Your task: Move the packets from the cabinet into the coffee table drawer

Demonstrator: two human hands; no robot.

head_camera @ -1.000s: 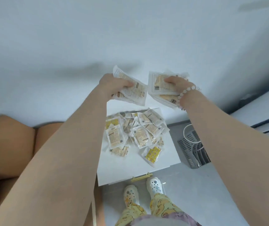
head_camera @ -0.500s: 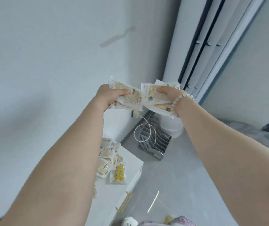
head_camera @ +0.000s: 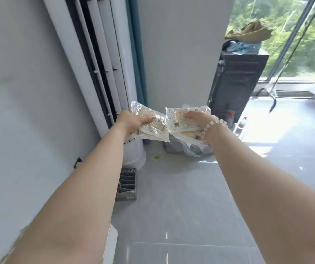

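Both arms are stretched out in front at about the same height. The left hand (head_camera: 132, 121) grips a small bunch of clear packets (head_camera: 151, 126), thumb lying across the top. The right hand (head_camera: 200, 119), with a bead bracelet (head_camera: 213, 123) on its wrist, holds a second stack of packets (head_camera: 183, 121), probably three or so, hard to count. They're up in the air above the grey tile floor (head_camera: 181, 197), near a tall white air conditioner (head_camera: 122, 73).

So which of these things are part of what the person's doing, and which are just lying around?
Part of the job: left bunch of packets; right bunch of packets.
Just lying about: grey rack; plastic bag; black stand; olive cloth.
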